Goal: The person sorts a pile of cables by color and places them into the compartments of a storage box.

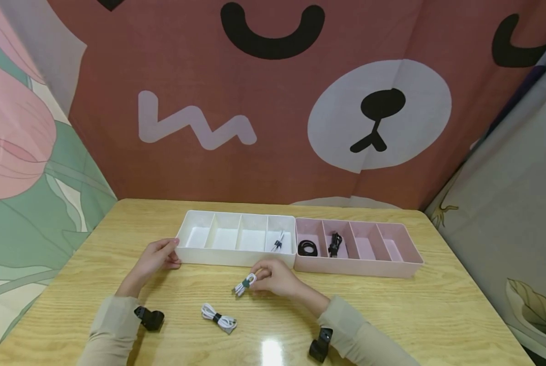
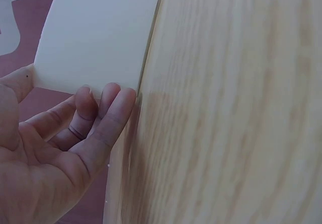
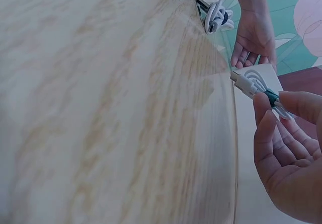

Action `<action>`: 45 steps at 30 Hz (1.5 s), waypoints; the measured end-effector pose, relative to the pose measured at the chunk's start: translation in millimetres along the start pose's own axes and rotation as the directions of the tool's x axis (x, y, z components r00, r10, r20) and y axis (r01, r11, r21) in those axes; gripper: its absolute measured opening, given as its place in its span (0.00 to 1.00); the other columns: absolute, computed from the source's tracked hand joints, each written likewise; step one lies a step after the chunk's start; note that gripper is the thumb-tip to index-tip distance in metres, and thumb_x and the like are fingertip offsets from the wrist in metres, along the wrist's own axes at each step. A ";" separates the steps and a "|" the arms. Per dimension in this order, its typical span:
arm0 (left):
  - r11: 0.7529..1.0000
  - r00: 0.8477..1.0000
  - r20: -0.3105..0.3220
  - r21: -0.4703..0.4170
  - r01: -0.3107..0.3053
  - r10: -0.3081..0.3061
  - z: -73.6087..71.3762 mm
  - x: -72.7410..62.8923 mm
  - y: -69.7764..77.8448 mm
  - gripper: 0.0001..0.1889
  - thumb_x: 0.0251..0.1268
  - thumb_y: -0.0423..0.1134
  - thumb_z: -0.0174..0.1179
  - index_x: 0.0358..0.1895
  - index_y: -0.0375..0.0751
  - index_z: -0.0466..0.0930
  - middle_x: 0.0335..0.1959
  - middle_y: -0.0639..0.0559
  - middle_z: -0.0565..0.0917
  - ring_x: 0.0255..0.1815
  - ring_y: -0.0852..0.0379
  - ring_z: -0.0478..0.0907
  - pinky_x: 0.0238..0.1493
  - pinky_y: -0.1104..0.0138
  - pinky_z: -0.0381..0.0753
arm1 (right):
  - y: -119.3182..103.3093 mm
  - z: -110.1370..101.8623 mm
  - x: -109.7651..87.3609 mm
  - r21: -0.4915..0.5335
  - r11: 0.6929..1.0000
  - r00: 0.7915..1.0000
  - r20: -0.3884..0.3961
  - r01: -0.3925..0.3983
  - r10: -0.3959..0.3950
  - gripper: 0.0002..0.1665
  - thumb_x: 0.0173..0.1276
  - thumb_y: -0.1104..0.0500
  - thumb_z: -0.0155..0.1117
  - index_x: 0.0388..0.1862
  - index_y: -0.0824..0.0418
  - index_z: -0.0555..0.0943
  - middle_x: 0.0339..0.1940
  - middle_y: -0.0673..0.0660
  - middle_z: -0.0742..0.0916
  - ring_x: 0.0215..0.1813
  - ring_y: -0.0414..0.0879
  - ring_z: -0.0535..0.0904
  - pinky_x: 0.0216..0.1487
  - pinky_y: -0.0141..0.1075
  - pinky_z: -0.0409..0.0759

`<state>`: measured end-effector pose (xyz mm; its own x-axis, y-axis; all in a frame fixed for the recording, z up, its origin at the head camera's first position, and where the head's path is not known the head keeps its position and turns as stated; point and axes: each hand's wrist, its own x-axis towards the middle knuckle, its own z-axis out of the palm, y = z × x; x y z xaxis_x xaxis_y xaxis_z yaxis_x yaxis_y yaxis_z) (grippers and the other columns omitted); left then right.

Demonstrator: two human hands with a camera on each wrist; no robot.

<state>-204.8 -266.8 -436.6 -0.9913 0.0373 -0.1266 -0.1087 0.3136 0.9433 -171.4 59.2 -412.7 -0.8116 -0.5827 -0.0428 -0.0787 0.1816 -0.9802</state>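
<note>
My right hand (image 1: 275, 277) pinches a bundled white cable (image 3: 256, 85) between thumb and fingertips, just in front of the white box. A dark green tie (image 3: 271, 97) wraps this bundle, and its plug points away from the fingers. At the left end of the white divided box (image 1: 222, 258), my left hand (image 1: 156, 255) touches the end wall with loosely bent fingers. The left wrist view shows the left hand (image 2: 65, 148) with fingertips against the box's edge (image 2: 95, 43). A second white cable bundle (image 1: 218, 318) with a black tie lies on the table between the forearms.
A pink divided box (image 1: 360, 265) adjoins the white one on the right. It holds a coiled black cable (image 1: 307, 248) and a tied black cable (image 1: 334, 244). In the white box's rightmost compartment sits a small white cable (image 1: 278, 241) with a dark tie. A printed cloth (image 1: 273, 173) hangs behind the table.
</note>
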 end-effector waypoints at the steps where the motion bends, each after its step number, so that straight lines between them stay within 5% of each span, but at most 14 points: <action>1: 1.000 1.000 -0.001 -0.001 0.003 -0.003 0.4 0.0 0.1 0.29 0.73 0.45 0.41 0.60 0.17 0.57 0.26 0.45 0.74 0.29 0.57 0.77 0.35 0.64 0.83 | 2.5 -0.4 1.0 0.003 1.000 1.000 0.000 -0.003 0.003 0.10 0.54 0.78 0.60 0.37 0.78 0.74 0.29 0.75 0.82 0.27 0.59 0.81 0.29 0.47 0.83; 8: 1.000 1.000 -0.004 -0.009 -0.001 0.001 0.2 0.9 -1.9 0.29 0.73 0.46 0.41 0.60 0.18 0.58 0.26 0.45 0.74 0.29 0.57 0.78 0.35 0.65 0.83 | 20.0 -3.5 9.1 0.049 0.999 1.000 -0.013 0.008 -0.007 0.11 0.55 0.76 0.61 0.39 0.77 0.75 0.28 0.70 0.83 0.28 0.64 0.81 0.27 0.46 0.83; 14: 1.000 1.000 -0.001 0.000 -0.014 0.014 -0.9 0.9 -2.0 0.29 0.73 0.46 0.40 0.60 0.18 0.58 0.26 0.44 0.74 0.29 0.56 0.78 0.36 0.65 0.83 | 12.2 -8.1 9.6 0.021 0.998 0.998 -0.008 0.056 -0.056 0.12 0.55 0.74 0.62 0.39 0.76 0.75 0.28 0.70 0.83 0.24 0.48 0.82 0.22 0.34 0.79; 22: 1.000 1.000 0.003 -0.015 -0.015 0.015 0.1 -0.9 0.4 0.28 0.73 0.44 0.41 0.60 0.17 0.58 0.26 0.44 0.74 0.29 0.56 0.78 0.37 0.63 0.83 | -19.8 -13.1 -0.8 -0.007 0.997 0.997 -0.008 0.073 -0.074 0.10 0.56 0.76 0.59 0.39 0.79 0.75 0.30 0.75 0.82 0.33 0.73 0.77 0.29 0.60 0.76; 31: 1.000 1.000 0.009 -0.010 -0.012 0.013 -0.6 -0.4 0.1 0.29 0.73 0.45 0.41 0.60 0.17 0.58 0.26 0.45 0.73 0.30 0.56 0.78 0.37 0.63 0.83 | -19.4 -19.7 3.4 -0.015 0.997 0.997 -0.007 0.074 -0.074 0.12 0.57 0.75 0.59 0.41 0.78 0.75 0.33 0.76 0.81 0.32 0.70 0.77 0.30 0.62 0.75; 38: 1.000 1.000 0.002 -0.006 -0.007 0.007 -0.6 -0.9 0.5 0.28 0.73 0.45 0.41 0.60 0.17 0.58 0.27 0.44 0.73 0.30 0.55 0.78 0.37 0.63 0.83 | -4.5 -25.7 17.5 0.031 0.998 0.998 -0.041 0.052 -0.051 0.13 0.57 0.72 0.61 0.42 0.75 0.76 0.32 0.71 0.83 0.33 0.70 0.78 0.27 0.53 0.79; 45: 1.000 1.000 0.005 -0.015 -0.007 0.007 0.0 -1.0 0.1 0.28 0.73 0.44 0.41 0.60 0.17 0.58 0.26 0.45 0.74 0.29 0.56 0.78 0.37 0.63 0.83 | -8.5 -30.0 22.8 0.059 0.998 0.996 -0.084 0.027 -0.022 0.12 0.57 0.71 0.62 0.41 0.74 0.77 0.28 0.62 0.85 0.25 0.49 0.82 0.23 0.35 0.79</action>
<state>-203.8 -266.8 -436.3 -0.9917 0.0440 -0.1210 -0.1025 0.2992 0.9487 -206.6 68.0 -399.6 -0.8553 -0.5181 -0.0048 -0.0664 0.1188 -0.9907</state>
